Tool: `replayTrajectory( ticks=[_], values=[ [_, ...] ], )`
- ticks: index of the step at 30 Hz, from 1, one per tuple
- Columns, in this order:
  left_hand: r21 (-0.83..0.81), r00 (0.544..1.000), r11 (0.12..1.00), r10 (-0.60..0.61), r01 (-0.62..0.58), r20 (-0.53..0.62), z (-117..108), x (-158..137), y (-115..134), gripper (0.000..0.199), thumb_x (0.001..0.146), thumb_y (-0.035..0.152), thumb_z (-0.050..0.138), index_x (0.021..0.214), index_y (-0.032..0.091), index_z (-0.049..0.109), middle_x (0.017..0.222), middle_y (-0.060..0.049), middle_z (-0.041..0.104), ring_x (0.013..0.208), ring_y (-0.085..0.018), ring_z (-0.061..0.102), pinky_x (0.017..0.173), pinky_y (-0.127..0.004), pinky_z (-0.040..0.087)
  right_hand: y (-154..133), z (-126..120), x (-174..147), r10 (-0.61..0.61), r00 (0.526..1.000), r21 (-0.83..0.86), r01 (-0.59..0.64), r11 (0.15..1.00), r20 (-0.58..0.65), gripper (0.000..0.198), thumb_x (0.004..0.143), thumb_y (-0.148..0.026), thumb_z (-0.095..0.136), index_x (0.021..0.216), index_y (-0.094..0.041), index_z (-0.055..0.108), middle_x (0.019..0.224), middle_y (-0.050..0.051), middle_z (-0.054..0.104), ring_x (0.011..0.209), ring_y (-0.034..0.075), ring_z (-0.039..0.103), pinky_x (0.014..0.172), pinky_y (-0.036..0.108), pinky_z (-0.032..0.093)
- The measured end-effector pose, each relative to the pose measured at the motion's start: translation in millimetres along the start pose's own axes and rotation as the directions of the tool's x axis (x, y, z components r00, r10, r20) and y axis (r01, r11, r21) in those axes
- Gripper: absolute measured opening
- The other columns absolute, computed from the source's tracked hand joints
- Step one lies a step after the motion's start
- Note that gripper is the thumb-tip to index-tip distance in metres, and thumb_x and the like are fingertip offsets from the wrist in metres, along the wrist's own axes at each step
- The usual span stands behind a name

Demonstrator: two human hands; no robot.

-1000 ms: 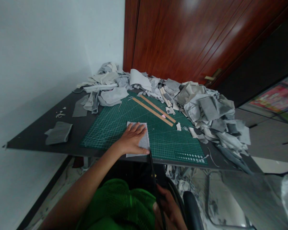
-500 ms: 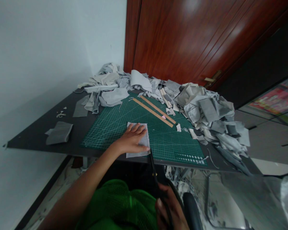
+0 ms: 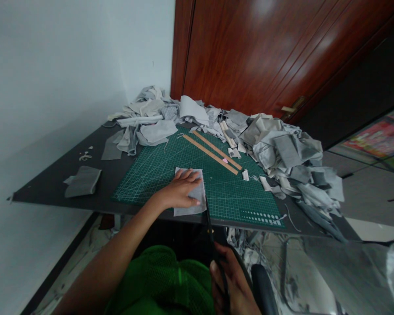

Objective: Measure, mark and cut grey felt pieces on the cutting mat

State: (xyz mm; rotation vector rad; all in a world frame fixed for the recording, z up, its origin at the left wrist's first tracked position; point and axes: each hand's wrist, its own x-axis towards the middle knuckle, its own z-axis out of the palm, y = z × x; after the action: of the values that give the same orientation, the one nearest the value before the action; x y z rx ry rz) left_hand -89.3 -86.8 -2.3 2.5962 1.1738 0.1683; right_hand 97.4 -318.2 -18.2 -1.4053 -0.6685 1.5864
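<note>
My left hand [image 3: 183, 190] lies flat, fingers spread, on a light grey piece of fabric [image 3: 187, 211]. The fabric rests on the green cutting mat [image 3: 154, 170], its near edge reaching over the table's front. My right hand [image 3: 231, 280] is closed around the handles of black scissors [image 3: 210, 229]. Their long blades point away from me, with the tip along the right edge of the fabric near its lower corner. How far apart the blades are I cannot make out.
Two wooden rulers [image 3: 213, 155] lie on the mat with a small pink piece [image 3: 225, 161]. Heaped grey fabric scraps [image 3: 282, 148] cover the right side, and another heap [image 3: 151, 109] sits back left. A folded grey cloth [image 3: 82, 181] lies on the dark table [image 3: 49, 186].
My right hand has moved slightly forward with the scissors, and the blades reach further up along the fabric's right edge. My left hand stays on the fabric.
</note>
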Motion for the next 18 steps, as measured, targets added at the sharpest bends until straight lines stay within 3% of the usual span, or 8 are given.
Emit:
replayTrajectory(
  ticks=[4, 18],
  values=[
    [0.006, 0.999, 1.000, -0.011, 0.011, 0.040, -3.6, -0.5, 2.4, 0.079, 0.088, 0.052, 0.064, 0.155, 0.022, 0.035, 0.168, -0.012, 0.020, 0.156, -0.034, 0.008, 0.124, -0.054, 0.005, -5.2, 4.1, -2.1, 0.041, 0.998, -0.046, -0.044, 0.998, -0.056, 0.072, 0.076, -0.068, 0.075, 0.133, -0.030, 0.051, 0.067, -0.007, 0.053, 0.041, 0.005, 0.034, 0.038, 0.017, 0.026],
    [0.015, 0.998, 1.000, -0.025, 0.024, 0.053, -8.6, -1.0, 7.2, 0.086, 0.084, 0.057, 0.068, 0.155, 0.020, 0.037, 0.168, -0.013, 0.021, 0.156, -0.035, 0.009, 0.124, -0.053, 0.006, -0.9, 3.0, -1.4, 0.023, 1.000, -0.041, -0.024, 0.999, -0.014, 0.071, 0.079, -0.068, 0.071, 0.136, -0.033, 0.047, 0.066, -0.006, 0.051, 0.042, 0.008, 0.034, 0.039, 0.022, 0.027]
  ],
)
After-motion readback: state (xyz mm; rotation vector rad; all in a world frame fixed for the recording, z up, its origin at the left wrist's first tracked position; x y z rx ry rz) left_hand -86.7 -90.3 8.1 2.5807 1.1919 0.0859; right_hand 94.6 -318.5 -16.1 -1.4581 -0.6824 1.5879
